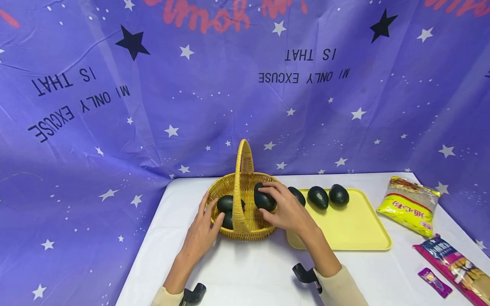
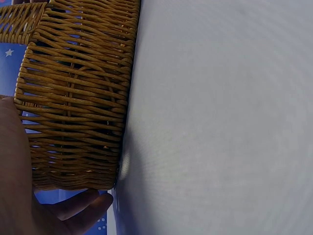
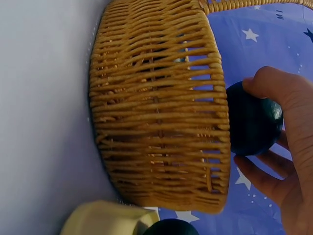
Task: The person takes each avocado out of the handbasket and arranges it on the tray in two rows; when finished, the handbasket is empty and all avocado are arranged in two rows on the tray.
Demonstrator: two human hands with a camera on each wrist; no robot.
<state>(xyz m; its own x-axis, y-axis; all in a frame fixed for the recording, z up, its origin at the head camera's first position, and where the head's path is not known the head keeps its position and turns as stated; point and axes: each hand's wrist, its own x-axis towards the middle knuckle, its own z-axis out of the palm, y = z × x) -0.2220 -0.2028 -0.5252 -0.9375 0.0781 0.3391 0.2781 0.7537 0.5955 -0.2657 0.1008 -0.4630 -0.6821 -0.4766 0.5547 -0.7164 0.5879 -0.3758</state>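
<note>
A yellow wicker basket (image 1: 255, 233) with a tall arched handle stands on the table. My left hand (image 1: 200, 231) holds its left side, the thumb at the rim and fingers round the outer wall (image 2: 78, 112). Two dark avocados (image 1: 226, 204) lie inside, left of the handle and partly behind it. At the right rim, my right hand (image 1: 289, 208) grips another avocado (image 1: 264, 199) between thumb and fingers. The right wrist view shows this avocado (image 3: 252, 120) at rim height, partly hidden by the basket wall.
A yellow tray (image 1: 344, 229) right of the basket bears three avocados (image 1: 317, 197) along its far edge. Farther right lie a yellow-and-clear food bag (image 1: 409, 206), a long snack packet (image 1: 455, 265) and a small purple sachet (image 1: 435, 282). A purple star-printed cloth (image 1: 214, 106) hangs behind the table.
</note>
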